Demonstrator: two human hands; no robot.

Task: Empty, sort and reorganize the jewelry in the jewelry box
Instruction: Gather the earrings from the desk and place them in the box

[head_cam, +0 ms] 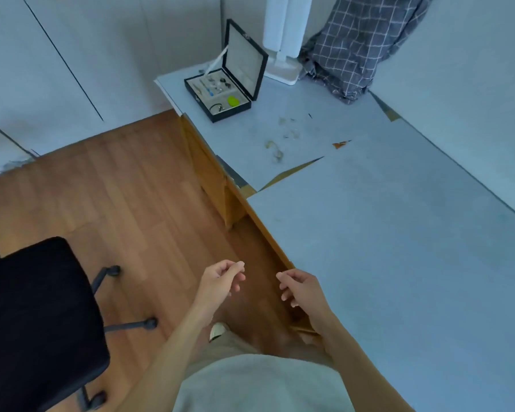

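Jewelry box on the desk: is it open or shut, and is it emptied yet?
Open. The jewelry box has its lid standing upright at the back. Not emptied: a green piece and other small items lie in the compartments.

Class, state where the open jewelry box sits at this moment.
In the head view, the jewelry box stands lid-up at the desk's far left corner, just left of the white lamp base.

Home bedroom or study, wood floor [125, 188] at left, black office chair [39, 322] lower left, covered desk [384, 248] at right, checked cloth [360, 46] upper right
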